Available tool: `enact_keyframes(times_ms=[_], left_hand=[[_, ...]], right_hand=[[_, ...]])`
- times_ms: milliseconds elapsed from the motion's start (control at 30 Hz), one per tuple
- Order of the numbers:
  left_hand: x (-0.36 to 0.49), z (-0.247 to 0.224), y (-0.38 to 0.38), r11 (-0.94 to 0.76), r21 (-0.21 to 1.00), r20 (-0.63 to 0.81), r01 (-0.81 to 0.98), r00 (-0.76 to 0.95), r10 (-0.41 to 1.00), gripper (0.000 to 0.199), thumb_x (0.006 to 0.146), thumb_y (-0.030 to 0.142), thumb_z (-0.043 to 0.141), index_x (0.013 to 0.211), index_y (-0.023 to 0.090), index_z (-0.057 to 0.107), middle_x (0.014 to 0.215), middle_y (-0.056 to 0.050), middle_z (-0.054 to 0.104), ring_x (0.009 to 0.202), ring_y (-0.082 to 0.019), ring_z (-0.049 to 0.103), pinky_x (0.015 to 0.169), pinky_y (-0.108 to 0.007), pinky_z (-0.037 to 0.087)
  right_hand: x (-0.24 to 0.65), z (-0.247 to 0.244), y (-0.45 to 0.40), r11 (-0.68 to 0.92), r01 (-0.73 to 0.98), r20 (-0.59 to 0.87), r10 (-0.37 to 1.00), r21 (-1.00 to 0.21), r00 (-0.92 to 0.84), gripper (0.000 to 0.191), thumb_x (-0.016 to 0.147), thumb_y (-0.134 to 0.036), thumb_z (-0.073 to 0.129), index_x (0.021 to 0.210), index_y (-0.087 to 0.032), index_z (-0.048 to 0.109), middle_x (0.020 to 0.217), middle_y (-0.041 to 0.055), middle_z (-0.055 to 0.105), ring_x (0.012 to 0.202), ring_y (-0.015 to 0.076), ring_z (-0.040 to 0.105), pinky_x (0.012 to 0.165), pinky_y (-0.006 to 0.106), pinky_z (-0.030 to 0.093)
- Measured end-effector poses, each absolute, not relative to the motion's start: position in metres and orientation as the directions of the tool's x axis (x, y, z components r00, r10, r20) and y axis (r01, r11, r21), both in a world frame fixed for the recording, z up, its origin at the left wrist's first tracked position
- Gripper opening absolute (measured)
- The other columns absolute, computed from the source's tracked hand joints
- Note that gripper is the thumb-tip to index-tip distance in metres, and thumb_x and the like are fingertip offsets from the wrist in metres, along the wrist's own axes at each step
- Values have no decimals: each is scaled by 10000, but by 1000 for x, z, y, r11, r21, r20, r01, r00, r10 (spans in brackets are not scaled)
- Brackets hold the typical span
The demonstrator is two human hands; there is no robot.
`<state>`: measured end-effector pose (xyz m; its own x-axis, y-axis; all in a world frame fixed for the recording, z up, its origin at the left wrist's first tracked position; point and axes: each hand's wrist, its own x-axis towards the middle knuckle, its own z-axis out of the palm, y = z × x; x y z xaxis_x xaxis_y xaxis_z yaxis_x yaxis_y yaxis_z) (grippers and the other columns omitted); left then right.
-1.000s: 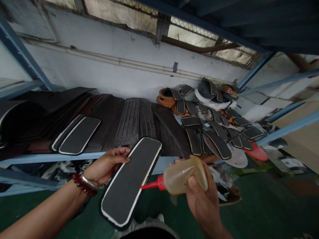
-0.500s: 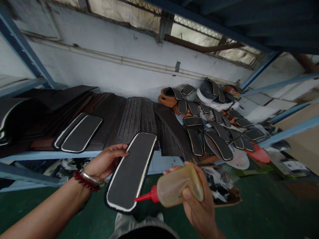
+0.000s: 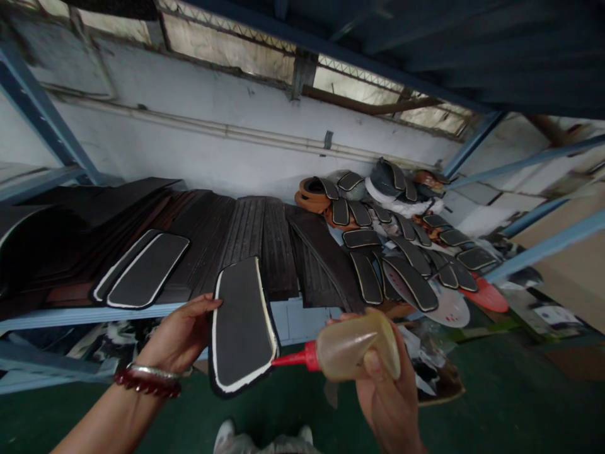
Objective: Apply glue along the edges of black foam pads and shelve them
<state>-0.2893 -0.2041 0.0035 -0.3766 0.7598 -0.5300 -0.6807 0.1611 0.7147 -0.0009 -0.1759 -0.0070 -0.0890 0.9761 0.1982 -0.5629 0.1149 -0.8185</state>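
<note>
Well, the hands are apart: the left hand (image 3: 177, 340) holds a white-edged black panel (image 3: 241, 328) by its side, while the right hand (image 3: 385, 384) grips a plastic squeeze bottle (image 3: 354, 347), its red nozzle (image 3: 297, 359) just at the panel's edge.

Shelf (image 3: 89, 313) carries stacked rubber sheets (image 3: 246, 239) at left and centre, with two pads (image 3: 146, 270) lying on them; loose pads (image 3: 411, 284) are piled at right. Pipe (image 3: 189, 128) runs along wall (image 3: 142, 157) behind. Held pad (image 3: 241, 328) and squeeze bottle (image 3: 354, 347) are before shelf, above floor (image 3: 510, 391).
</note>
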Motion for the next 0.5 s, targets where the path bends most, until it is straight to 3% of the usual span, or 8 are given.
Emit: enact_keyframes(times_ms=[200, 367, 500], left_hand=[[-268, -3, -206, 67, 660, -552, -748, -423, 719, 266, 722, -97, 549, 774, 146, 643, 632, -22, 719, 526, -167, 707, 518, -232, 621], [-252, 1, -203, 36, 596, -619, -802, -430, 657, 267, 735, -93, 527, 775, 156, 615, 556, 12, 662, 407, -112, 625, 344, -132, 494], [-246, 3, -199, 33, 571, -644, -820, -422, 638, 331, 761, -115, 490, 896, 144, 645, 581, 13, 678, 418, -106, 632, 361, -122, 503]], right_hand=[[9, 0, -160, 202, -557, 214, 976, -806, 45, 384, 873, -302, 753, 1224, -276, 600, 1129, 122, 697, 1034, 351, 676, 880, 603, 548], [16, -1, -153, 232, -551, 227, 971, -802, 80, 363, 873, -288, 747, 1205, -286, 601, 1153, 108, 688, 1061, 360, 665, 889, 615, 540], [19, -4, -153, 222, -564, 216, 973, -795, 79, 382, 872, -284, 753, 1216, -280, 587, 1145, 114, 693, 1071, 357, 663, 893, 601, 543]])
